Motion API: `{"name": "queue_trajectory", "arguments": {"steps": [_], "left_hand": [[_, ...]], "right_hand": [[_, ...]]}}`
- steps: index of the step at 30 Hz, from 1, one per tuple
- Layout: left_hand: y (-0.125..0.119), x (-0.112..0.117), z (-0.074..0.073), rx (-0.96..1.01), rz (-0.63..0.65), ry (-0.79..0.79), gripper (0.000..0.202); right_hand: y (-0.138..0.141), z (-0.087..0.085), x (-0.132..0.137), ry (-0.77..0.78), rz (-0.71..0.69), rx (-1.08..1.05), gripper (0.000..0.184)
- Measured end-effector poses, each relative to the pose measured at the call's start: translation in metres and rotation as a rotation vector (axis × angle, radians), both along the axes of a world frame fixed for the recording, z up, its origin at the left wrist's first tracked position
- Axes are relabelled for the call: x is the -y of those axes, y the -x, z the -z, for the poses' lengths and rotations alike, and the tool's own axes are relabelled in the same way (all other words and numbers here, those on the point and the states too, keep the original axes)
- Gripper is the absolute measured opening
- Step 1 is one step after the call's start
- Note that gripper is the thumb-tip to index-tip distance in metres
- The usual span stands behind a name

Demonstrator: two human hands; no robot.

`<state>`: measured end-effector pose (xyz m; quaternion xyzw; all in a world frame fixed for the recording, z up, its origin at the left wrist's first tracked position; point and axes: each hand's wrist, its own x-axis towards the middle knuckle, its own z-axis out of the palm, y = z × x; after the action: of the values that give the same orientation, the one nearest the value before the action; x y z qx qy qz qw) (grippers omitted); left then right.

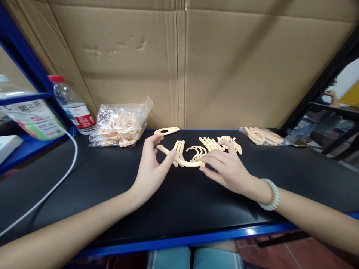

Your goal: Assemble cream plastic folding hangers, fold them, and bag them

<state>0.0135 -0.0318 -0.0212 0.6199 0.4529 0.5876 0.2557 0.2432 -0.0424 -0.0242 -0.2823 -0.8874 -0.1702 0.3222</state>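
Note:
A beige curved plastic hanger arm (188, 163) lies between my two hands, a little above the black table. My left hand (150, 166) grips its straight left end between thumb and fingers. At the other end, the fingertips of my right hand (230, 170) pinch the curved tip, partly hiding it. Just behind are several similar hanger arms (181, 148) side by side. Small beige hooks (196, 152) lie near my right fingers, with a row of straight-ended pieces (209, 143) beyond them. A slim beige folded hanger (167, 130) rests at the back.
A clear bag of beige parts (120, 125) stands back left beside a red-capped bottle (75, 106). Another bagged bundle (262, 136) lies back right. A white cable (73, 160) crosses the left side. Cardboard (224, 67) walls the back; a blue edge (196, 239) runs along the front.

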Motion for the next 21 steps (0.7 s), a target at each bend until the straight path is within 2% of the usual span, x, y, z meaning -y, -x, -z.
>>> {"name": "queue_trajectory", "arguments": {"steps": [2,3,5,6,9,12,16,18,21], "left_hand": [[0.003,0.001,-0.002,-0.33,-0.077,-0.327,0.036],[0.003,0.003,-0.003,-0.503,-0.069,-0.467,0.033],[0.002,0.008,-0.004,-0.777,0.019,-0.641,0.025],[0.001,0.011,-0.003,-0.87,0.082,-0.665,0.02],[-0.003,0.015,0.002,-0.991,0.221,-0.576,0.008],[-0.005,0.013,0.007,-1.013,0.282,-0.48,0.012],[-0.005,0.011,0.006,-1.08,0.326,-0.407,0.016],[-0.005,0.011,0.004,-1.133,0.35,-0.412,0.021],[-0.005,0.013,0.001,-1.151,0.401,-0.425,0.027]], "right_hand": [[0.001,0.001,0.001,-0.03,0.002,0.019,0.012],[0.002,0.001,0.002,-0.043,0.003,0.034,0.014],[0.006,0.003,0.005,-0.062,0.002,0.061,0.02],[0.007,0.003,0.007,-0.066,0.003,0.075,0.023],[0.012,0.004,0.01,-0.071,0.014,0.106,0.028],[0.014,0.004,0.011,-0.086,0.008,0.123,0.03],[0.014,0.003,0.012,-0.143,-0.016,0.129,0.033],[0.014,0.004,0.011,-0.108,-0.023,0.112,0.034],[0.013,0.006,0.009,0.045,-0.071,0.036,0.036]]}}
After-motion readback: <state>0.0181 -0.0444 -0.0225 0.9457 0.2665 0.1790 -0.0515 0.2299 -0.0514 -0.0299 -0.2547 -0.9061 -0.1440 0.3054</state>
